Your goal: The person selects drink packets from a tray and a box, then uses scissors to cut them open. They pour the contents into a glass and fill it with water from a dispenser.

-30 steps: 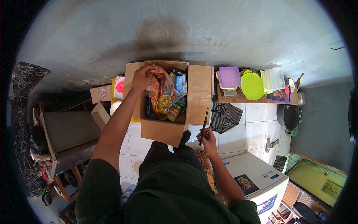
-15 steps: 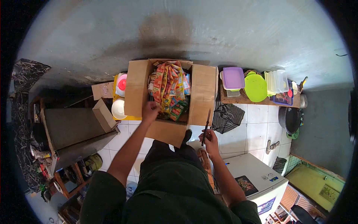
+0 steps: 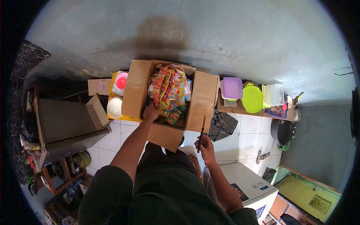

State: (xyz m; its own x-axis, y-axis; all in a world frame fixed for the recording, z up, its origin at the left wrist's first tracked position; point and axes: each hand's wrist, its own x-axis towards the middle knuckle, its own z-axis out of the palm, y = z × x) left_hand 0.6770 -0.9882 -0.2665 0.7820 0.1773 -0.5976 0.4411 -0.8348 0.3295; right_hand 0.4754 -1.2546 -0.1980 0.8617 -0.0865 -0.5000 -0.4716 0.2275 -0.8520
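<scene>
An open cardboard box (image 3: pixel 204 98) is filled with colourful sachets (image 3: pixel 176 112). Orange-red strips of joined sachets (image 3: pixel 162 84) lie draped over the top of the pile. My left hand (image 3: pixel 151 112) is inside the box's near left corner, its fingers closed at the lower end of an orange strip; the fingertips are partly hidden. Outside the box, near its front right flap, my right hand (image 3: pixel 206 144) holds a pair of dark scissors (image 3: pixel 201 137) by the handles. The scissors' blades point up and away from me.
On the left are a white bowl (image 3: pixel 114 107), a pink-lidded container (image 3: pixel 120 82) and a brown cabinet (image 3: pixel 67 120). To the right a wooden bench holds a purple-lidded box (image 3: pixel 232 88) and a green plate (image 3: pixel 252 98). A striped cloth (image 3: pixel 223 125) lies on the tiles, and a white refrigerator (image 3: pixel 243 183) stands nearer.
My left hand has moved slightly down against the sachets, and the orange strips have shifted and spread. My right hand with the scissors has dropped a little toward me. The whole view has shifted slightly.
</scene>
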